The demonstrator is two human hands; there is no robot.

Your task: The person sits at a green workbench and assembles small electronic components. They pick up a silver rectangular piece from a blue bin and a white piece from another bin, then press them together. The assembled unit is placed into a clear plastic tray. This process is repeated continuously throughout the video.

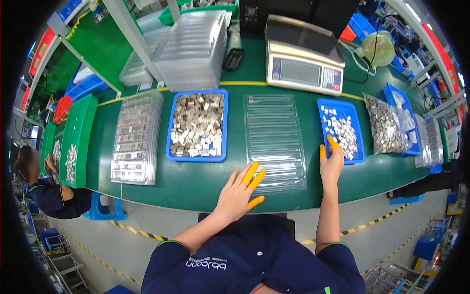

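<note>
**Right hand at the small parts tray, left hand flat on the clear tray**

Right hand (331, 164), lower right of centre: fingers loosely spread, orange finger cots on thumb and index, nothing visibly held. Index tip reaches up over the near-left corner of the small blue tray (342, 130), touching or just above its rim; can't tell which. Pinch is narrow-to-medium, not closed on a part as far as I can see.

The small metal parts (341, 131) in that tray lie up and slightly right of the fingertips, i.e. straight ahead along the forearm line. The pile sits mostly in the tray's middle and lower half, so the nearest pieces are just beyond the index tip. The tray's long axis runs top-to-bottom in frame, roughly in line with the rt arm.

Left hand (240, 188), bottom centre: open, palm down, fingers fanned, orange cots on three fingertips. Holds nothing. Fingertips rest on the near-left corner of the clear ribbed tray (274, 142), which lies between the two blue trays, long axis also top-to-bottom, channels running across it. It looks empty.

The rt hand is clearly the nearer one to the small parts; the left is well apart from them, with the clear tray between.

Further out: large blue bin (197, 125) of bigger metal pieces left of centre, a filled clear tray (134, 139) left of that, a stack of clear trays (193, 46) upper centre, a weighing scale (303, 56) at top, a bag of parts (386, 128) at right. Another person (46, 188) sits at far left.
</note>
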